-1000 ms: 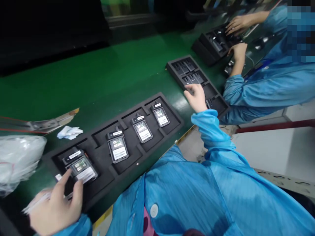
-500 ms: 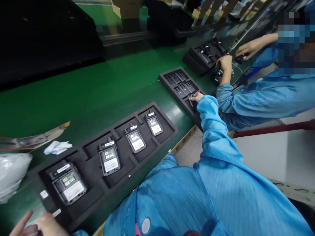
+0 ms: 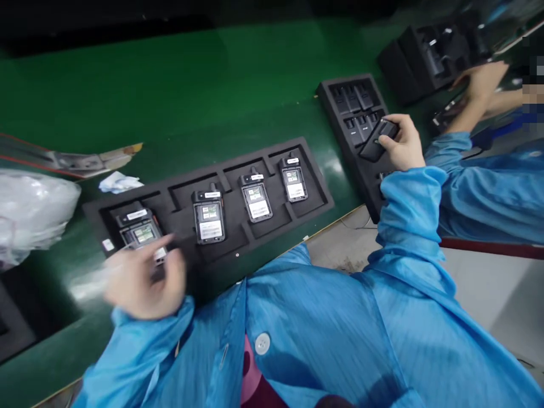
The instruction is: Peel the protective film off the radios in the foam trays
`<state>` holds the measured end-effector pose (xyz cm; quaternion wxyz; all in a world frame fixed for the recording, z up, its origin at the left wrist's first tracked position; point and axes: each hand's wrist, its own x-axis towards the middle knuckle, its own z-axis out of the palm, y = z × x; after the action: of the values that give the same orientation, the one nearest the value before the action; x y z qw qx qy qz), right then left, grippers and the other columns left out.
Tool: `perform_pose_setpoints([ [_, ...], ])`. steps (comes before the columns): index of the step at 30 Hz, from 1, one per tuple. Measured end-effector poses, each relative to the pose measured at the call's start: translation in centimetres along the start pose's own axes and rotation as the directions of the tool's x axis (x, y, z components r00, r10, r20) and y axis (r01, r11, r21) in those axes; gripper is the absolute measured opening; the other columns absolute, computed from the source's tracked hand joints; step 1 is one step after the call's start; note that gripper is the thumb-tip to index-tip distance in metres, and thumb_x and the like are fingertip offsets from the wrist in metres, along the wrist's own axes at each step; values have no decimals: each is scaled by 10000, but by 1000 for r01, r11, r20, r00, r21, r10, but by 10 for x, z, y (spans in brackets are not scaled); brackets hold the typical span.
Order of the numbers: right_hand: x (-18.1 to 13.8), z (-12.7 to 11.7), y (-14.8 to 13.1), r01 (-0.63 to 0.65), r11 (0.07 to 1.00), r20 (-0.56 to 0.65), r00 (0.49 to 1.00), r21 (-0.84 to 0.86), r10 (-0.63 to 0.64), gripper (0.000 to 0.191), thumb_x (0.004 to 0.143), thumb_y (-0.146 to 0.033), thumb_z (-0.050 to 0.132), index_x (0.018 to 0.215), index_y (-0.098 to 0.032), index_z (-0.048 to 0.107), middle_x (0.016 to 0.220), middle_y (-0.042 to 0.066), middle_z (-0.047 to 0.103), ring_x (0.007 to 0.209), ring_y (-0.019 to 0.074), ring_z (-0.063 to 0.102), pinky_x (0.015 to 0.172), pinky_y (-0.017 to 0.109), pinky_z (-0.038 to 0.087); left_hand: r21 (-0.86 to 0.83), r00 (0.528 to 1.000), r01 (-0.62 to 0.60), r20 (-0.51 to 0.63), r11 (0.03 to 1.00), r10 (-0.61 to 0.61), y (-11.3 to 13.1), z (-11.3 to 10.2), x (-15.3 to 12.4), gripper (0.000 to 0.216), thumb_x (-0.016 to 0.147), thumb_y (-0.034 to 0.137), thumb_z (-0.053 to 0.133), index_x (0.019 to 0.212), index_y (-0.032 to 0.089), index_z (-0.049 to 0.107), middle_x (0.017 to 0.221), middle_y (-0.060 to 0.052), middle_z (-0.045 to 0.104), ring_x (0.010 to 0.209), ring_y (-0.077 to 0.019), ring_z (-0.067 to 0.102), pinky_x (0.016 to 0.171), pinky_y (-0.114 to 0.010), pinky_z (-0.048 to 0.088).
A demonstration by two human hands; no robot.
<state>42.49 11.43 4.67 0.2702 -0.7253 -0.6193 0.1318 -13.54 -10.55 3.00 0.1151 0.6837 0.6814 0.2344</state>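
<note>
My right hand (image 3: 403,140), at the right, pinches a flat black battery (image 3: 374,146) between thumb and fingers. It is raised and tilted over a dark foam tray (image 3: 325,93) with several black batteries in its compartments. My left hand (image 3: 147,277), smeared by motion, hovers at the leftmost handheld radio (image 3: 142,231) and partly covers it. Its thumb and index finger look apart, but whether they hold anything is unclear. That radio lies in a long black foam tray (image 3: 232,258), with three more radios (image 3: 209,218) to its right. Their backs face up, showing white labels in open battery bays.
A clear plastic bag (image 3: 34,212) and crumpled white paper (image 3: 119,182) lie on the green bench (image 3: 170,102) at the left. A co-worker's hand (image 3: 484,85) works near stacked foam trays (image 3: 420,62) at the far right. Another dark tray (image 3: 15,323) shows at bottom left.
My right hand has lifted the battery up from the tray compartment. My left hand has moved up and right onto the leftmost radio. The view has shifted.
</note>
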Motion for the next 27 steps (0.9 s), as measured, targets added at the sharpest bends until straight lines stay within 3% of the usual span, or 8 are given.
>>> perform_pose_setpoints([
  [1,-9,7,-15,102,985,2,995,142,-103,475,835,-102,596,1302,-135,518,1265,156,595,1103,132,582,951,272,442,37,995,-99,-4,994,99,25,14,13,359,826,357,607,1183,326,626,747,-15,542,723,-237,518,692,-357,401],
  [2,-20,15,-32,200,933,19,976,300,-215,464,829,-154,629,1281,-148,525,1243,143,600,1101,151,585,958,290,449,44,979,-198,63,979,195,50,29,27,269,875,366,565,1105,259,655,765,-34,569,751,-236,547,717,-357,414],
  [4,-43,37,-63,269,823,93,928,500,-360,458,817,-301,689,1234,-187,540,1198,98,604,1091,177,589,982,325,462,26,929,-306,226,952,292,93,59,50,302,935,420,488,1050,209,672,831,-71,616,835,-243,584,771,-357,423],
  [6,-62,62,-88,264,788,195,881,557,-432,478,816,-462,685,1193,-211,534,1168,68,604,1082,197,597,989,359,481,35,900,-336,308,941,309,126,84,67,380,927,502,486,1043,188,666,909,-100,641,921,-263,592,797,-360,421],
  [10,-76,100,-104,213,779,331,816,590,-474,562,818,-612,620,1205,-226,493,1213,61,585,1123,223,592,982,386,511,116,920,-259,333,959,208,164,119,88,467,859,579,562,1031,152,637,1026,-147,650,1026,-312,582,835,-390,417],
  [17,-74,118,-96,167,810,410,795,562,-448,614,799,-660,610,1213,-220,503,1235,63,580,1139,232,582,1000,392,497,207,932,-221,331,953,145,181,146,102,482,815,553,616,976,98,630,990,-193,649,1016,-358,580,832,-434,414],
  [27,-77,124,-94,151,800,393,809,581,-438,590,806,-658,602,1201,-234,491,1217,59,580,1112,231,588,977,398,506,179,934,-182,339,967,113,182,154,102,413,845,497,568,958,107,641,976,-182,664,1009,-349,593,850,-443,410],
])
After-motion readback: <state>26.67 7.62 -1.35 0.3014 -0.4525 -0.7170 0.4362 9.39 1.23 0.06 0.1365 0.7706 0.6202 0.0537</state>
